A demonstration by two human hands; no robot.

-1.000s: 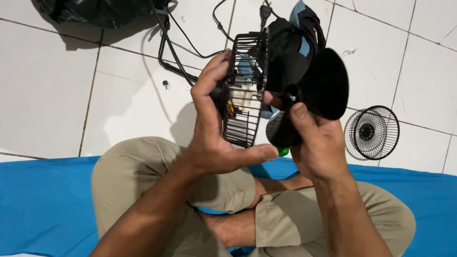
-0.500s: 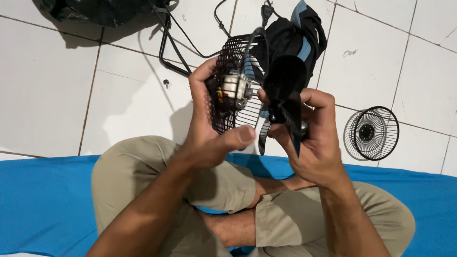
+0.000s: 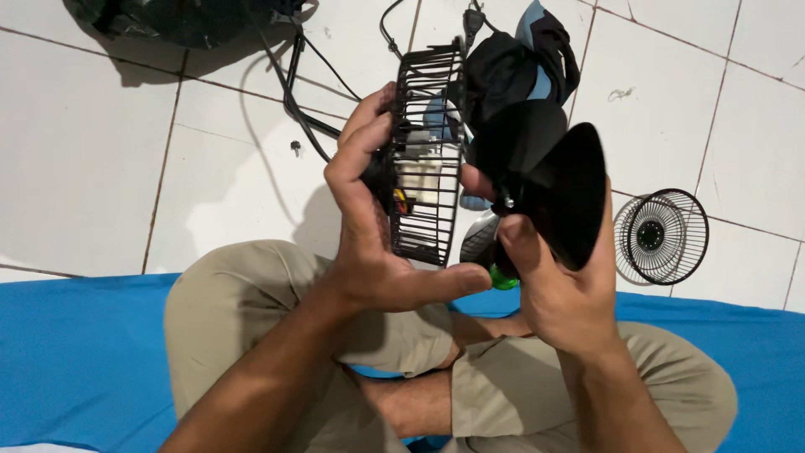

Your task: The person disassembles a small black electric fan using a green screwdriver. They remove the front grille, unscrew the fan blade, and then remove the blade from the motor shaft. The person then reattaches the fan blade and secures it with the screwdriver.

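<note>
Sitting: the person sat cross-legged in khaki shorts [image 3: 251, 302] on a blue mat [image 3: 75, 352], both forearms raised over the lap.
Left hand: the left hand [image 3: 369, 226] was wrapped around the rear fan grille [image 3: 428, 159], fingers curled over its back, thumb stretched out below it.
Right hand: the right hand [image 3: 562, 285] grasped the black fan blade [image 3: 553, 184] near its hub, the thumb by the centre.
Fan parts: grille and blade were held upright, just beside each other, between the two hands, above the knees.
Green piece: a small green piece [image 3: 503, 278] showed under the right thumb.
Floor beyond: a front grille [image 3: 662, 236] lay on the white tiles [image 3: 84, 143] to the right; black cables [image 3: 293, 75] ran further off.
</note>
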